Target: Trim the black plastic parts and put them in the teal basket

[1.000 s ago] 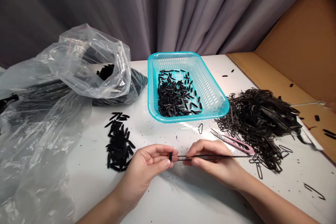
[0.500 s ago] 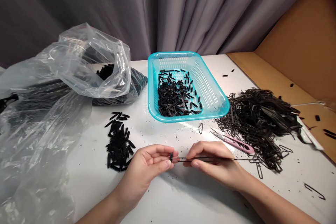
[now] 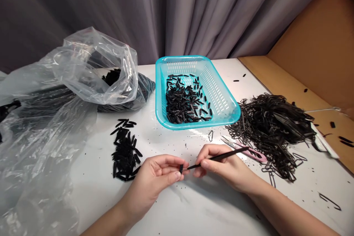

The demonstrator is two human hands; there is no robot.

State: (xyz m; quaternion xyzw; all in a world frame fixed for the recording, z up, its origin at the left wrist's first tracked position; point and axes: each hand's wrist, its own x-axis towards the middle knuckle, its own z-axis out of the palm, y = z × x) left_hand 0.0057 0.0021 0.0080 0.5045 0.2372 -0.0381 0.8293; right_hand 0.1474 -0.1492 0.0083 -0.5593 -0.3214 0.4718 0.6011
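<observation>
My left hand (image 3: 159,173) pinches a small black plastic piece (image 3: 181,169) upright between thumb and fingertips. My right hand (image 3: 218,162) is closed around slim black tweezers (image 3: 228,154), with the broad end up to the right. Their thin tip points left and reaches the small piece; whether it touches is too fine to tell. Beside my left hand lies a heap of similar narrow black pieces (image 3: 124,151). Beyond both hands stands a blue plastic basket (image 3: 238,112) holding many short black pieces (image 3: 179,105).
Clear plastic bags (image 3: 107,92) with black contents spread over the left side. At right lies a tangled heap of thin black loops (image 3: 271,125), with pink-handled scissors (image 3: 256,155) in front. Loose loops and black specks dot the white table (image 3: 177,214). A brown board (image 3: 318,40) borders the right.
My right hand has turned the tweezers so that their broad end now rises up and right. The left hand keeps hold of the small piece, almost in place.
</observation>
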